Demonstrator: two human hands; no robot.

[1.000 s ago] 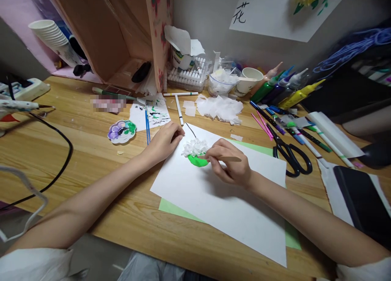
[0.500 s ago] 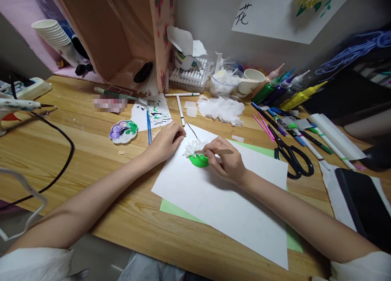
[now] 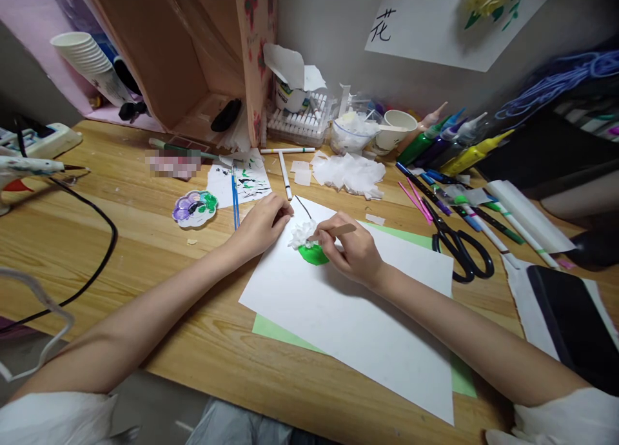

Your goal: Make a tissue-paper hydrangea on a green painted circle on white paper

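Observation:
White paper (image 3: pixel 387 342) lies over a green sheet (image 3: pixel 285 336) on the wooden table. A white ruffled flower (image 3: pixel 302 235), a green leaf shape (image 3: pixel 313 255) and a dark stem line (image 3: pixel 303 207) are on the paper. My right hand (image 3: pixel 352 246) pinches a flat wooden stick (image 3: pixel 344 229), its tip at the flower's right edge. My left hand (image 3: pixel 265 224) rests at the paper's upper left edge, fingers curled together; whether they hold anything is hidden.
Behind the paper are crumpled tissue (image 3: pixel 349 174), markers (image 3: pixel 285 174) and a bowl of white pieces (image 3: pixel 354 132). Black scissors (image 3: pixel 459 248) and a phone (image 3: pixel 570 316) lie right. Left are a paint palette (image 3: pixel 195 209), blue brushes (image 3: pixel 235 200) and a black cable (image 3: pixel 109 245).
My right hand has shifted slightly left, and the wooden stick is tilted more steeply. My left hand has stayed in place.

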